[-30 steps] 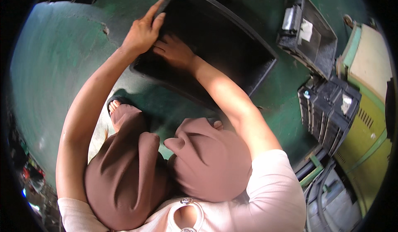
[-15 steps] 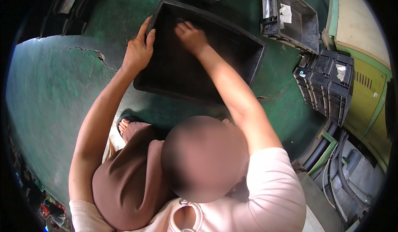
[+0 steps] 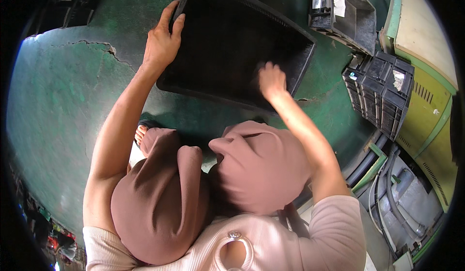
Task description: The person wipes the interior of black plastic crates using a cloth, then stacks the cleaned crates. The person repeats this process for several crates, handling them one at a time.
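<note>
Move the right hand (image 3: 272,81), fingers curled, pinch indeterminable through blur, evenly across the black crate (image 3: 223,43) on the green floor (image 3: 63,101). Brace the crate's left edge with the left hand (image 3: 162,43), thumb and forefinger spread, clamping indeterminable.

Green floor (image 3: 58,121), scuffed and patchy, spreads widest toward nine o'clock, with a jagged crack (image 3: 112,51) at ten (near a pale bluish sheen (image 3: 30,46) of light). Toward three stands a cream and yellow-green cabinet (image 3: 431,111) with slotted vents; a grey hose (image 3: 389,184) bends at four.
</note>
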A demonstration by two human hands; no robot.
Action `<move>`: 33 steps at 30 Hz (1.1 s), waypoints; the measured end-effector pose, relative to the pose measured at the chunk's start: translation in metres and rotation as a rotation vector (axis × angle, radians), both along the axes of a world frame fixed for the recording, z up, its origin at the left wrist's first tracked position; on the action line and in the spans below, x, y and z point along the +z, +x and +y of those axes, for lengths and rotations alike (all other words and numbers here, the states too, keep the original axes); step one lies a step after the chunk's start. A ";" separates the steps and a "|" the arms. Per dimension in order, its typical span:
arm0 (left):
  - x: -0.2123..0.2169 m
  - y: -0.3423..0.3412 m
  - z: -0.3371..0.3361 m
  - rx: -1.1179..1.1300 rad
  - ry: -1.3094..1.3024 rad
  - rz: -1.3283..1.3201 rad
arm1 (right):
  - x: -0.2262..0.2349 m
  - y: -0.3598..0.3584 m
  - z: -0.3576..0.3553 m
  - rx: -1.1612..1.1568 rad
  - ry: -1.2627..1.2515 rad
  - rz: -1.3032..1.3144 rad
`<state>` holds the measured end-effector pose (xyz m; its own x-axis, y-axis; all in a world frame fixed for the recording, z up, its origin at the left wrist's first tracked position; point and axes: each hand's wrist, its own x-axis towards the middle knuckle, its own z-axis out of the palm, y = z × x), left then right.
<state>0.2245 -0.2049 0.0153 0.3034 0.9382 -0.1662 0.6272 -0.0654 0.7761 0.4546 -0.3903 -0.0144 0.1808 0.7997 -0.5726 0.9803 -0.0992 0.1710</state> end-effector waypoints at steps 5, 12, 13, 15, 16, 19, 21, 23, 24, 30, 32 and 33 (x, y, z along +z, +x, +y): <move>-0.002 0.004 -0.003 -0.020 0.014 -0.011 | 0.010 -0.009 -0.016 -0.247 -0.189 0.338; 0.002 0.002 0.002 -0.072 0.018 0.058 | -0.020 -0.044 -0.006 -0.030 0.428 0.880; -0.001 0.002 0.001 -0.084 0.090 0.039 | -0.026 -0.038 -0.003 0.127 0.420 0.818; -0.009 0.000 -0.002 -0.105 0.239 0.018 | -0.043 -0.028 0.013 0.438 0.405 0.694; -0.009 -0.002 -0.001 -0.075 0.153 0.046 | -0.053 -0.016 0.031 0.282 0.395 0.472; 0.007 0.002 -0.008 -0.036 -0.047 0.083 | -0.049 0.054 0.087 -0.022 0.538 0.195; 0.005 0.005 -0.006 -0.011 -0.046 0.065 | -0.060 0.042 0.085 -0.084 0.715 0.137; 0.006 0.000 -0.006 0.014 -0.077 0.050 | -0.072 -0.002 0.063 0.090 0.630 0.251; -0.001 0.000 -0.006 0.011 -0.055 0.040 | -0.083 -0.022 0.046 0.341 0.630 0.454; -0.003 0.002 -0.005 0.015 0.021 0.022 | -0.044 0.056 0.085 -0.107 0.611 0.006; -0.006 0.007 -0.010 0.021 0.034 0.019 | -0.033 0.063 0.074 0.054 0.643 0.037; -0.003 0.006 -0.008 0.031 0.006 0.010 | -0.023 0.054 0.062 0.120 0.574 0.026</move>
